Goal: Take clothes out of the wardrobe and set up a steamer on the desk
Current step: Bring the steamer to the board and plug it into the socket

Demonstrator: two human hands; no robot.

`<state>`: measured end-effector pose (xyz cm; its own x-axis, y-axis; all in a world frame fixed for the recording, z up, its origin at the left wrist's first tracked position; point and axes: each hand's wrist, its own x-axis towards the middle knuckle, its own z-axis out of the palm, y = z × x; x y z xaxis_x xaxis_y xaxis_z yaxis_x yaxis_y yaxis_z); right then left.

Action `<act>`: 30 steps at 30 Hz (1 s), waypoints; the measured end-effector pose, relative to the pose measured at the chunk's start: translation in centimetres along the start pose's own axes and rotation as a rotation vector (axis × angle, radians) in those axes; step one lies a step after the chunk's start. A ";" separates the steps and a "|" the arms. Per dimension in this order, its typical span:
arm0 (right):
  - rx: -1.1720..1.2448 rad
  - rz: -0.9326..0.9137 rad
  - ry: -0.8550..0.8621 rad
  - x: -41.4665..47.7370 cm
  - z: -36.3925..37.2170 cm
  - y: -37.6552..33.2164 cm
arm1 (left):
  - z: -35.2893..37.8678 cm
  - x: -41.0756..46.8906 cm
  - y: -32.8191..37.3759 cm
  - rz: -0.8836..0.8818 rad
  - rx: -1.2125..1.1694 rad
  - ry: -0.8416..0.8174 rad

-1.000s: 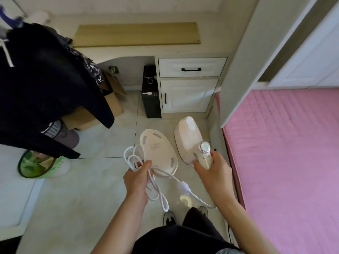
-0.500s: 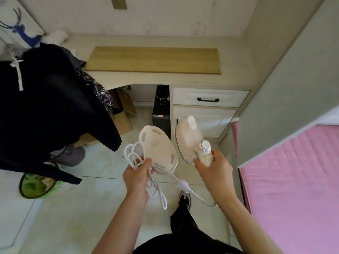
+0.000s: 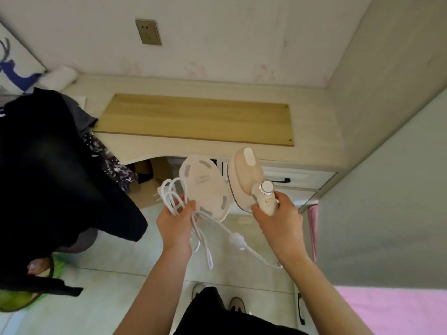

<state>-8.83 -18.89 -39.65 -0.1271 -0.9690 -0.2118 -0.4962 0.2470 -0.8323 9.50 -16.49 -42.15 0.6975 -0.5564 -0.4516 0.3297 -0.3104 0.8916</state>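
**A:** Where do we have the steamer (image 3: 244, 180) just now?

**B:** In our right hand (image 3: 278, 221). The fingers are wrapped round its handle just under the ribbed dial (image 3: 266, 186). It is held up in front of the drawers (image 3: 300, 176), not yet set on the worktop (image 3: 312, 131).

**A:** And our left hand (image 3: 177, 218)?

**B:** It is clamped on two things together, the looped white cord (image 3: 173, 195) and the rim of the flat white base plate (image 3: 205, 187). We judge the loops are gathered so nothing trails on the floor (image 3: 108, 250), and so every part comes over in one trip.

**A:** So our hands are apart?

**B:** Apart, each with its own load. They are joined only by the slack run of cord that sags between them.

**A:** Why this end of the room?

**B:** Probably for the wall socket (image 3: 148, 32) above the worktop. A wooden board (image 3: 198, 119) lies flat there, with bare surface to its right. The dark clothes (image 3: 48, 165) bulk at our left, covering the worktop's left end, so we take the wardrobe part as done.

**A:** Can we read any brand or label?

**B:** No. There is a faint grey mark in the middle of the base plate, too small for us to make out. We see no writing on the steamer's body or its dial.
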 end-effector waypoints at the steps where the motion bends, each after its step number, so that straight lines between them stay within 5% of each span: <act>1: 0.009 0.006 0.004 1.2 0.3 -0.4 | 0.9 1.0 0.5 0.008 -0.010 -0.008; 18: 0.002 0.101 0.200 20.1 7.6 -9.8 | 14.9 21.7 10.5 0.101 0.186 -0.199; 30: -0.019 0.229 0.296 25.5 8.6 -10.5 | 21.8 26.9 9.4 -0.055 0.276 -0.306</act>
<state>0.49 -46.22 -40.68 -0.4784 -0.8470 -0.2319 -0.4412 0.4601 -0.7705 17.49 -51.15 -46.61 0.4482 -0.7241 -0.5242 0.1489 -0.5177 0.8425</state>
